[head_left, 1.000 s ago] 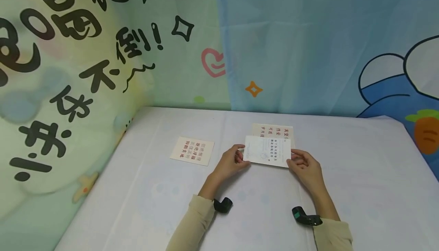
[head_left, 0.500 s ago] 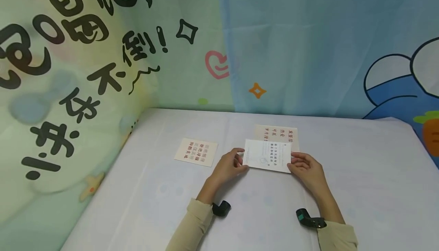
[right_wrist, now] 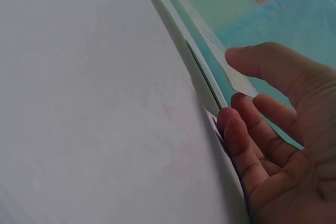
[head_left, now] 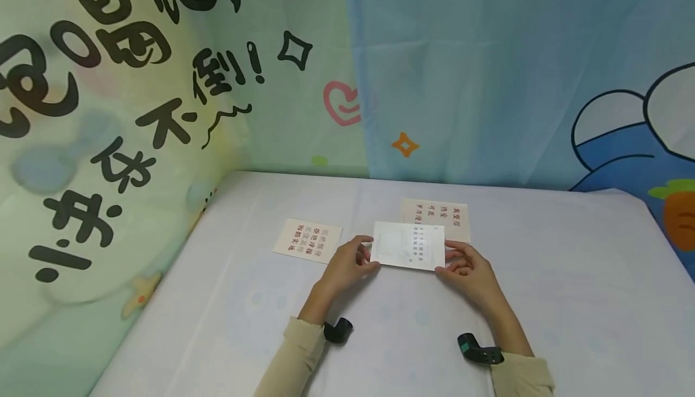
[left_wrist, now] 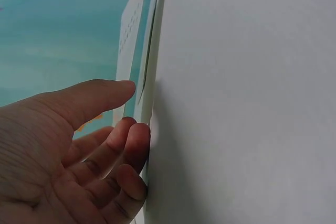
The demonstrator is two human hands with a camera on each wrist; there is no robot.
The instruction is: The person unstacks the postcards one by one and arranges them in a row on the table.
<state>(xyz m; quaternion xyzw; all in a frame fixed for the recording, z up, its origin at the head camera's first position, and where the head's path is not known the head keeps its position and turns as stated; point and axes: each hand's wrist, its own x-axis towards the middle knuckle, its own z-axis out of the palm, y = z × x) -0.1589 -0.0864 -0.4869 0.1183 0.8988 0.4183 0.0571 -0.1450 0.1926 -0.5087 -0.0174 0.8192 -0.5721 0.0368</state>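
A white card [head_left: 392,245] with columns of dark print is held by its two short sides over the table. My left hand [head_left: 345,267] pinches its left edge between thumb and fingers. At the opposite edge my right hand [head_left: 471,276] pinches it the same way. The left wrist view shows the card [left_wrist: 128,40] nearly edge-on, with the left thumb [left_wrist: 105,95] at its near end. In the right wrist view the card [right_wrist: 202,30] also appears as a thin strip by the right thumb [right_wrist: 262,61]. Behind it lies a cream card [head_left: 456,216] with reddish-brown characters, partly covered.
Another cream card [head_left: 307,240] with red and grey characters lies to the left of my left hand. A white cloth covers the table [head_left: 570,288]. Printed fabric backdrops [head_left: 461,83] stand along its back and left sides.
Both hands have shifted a little to the left with the white card between them. The two cream cards stay where they lie; the head view itself has moved slightly.
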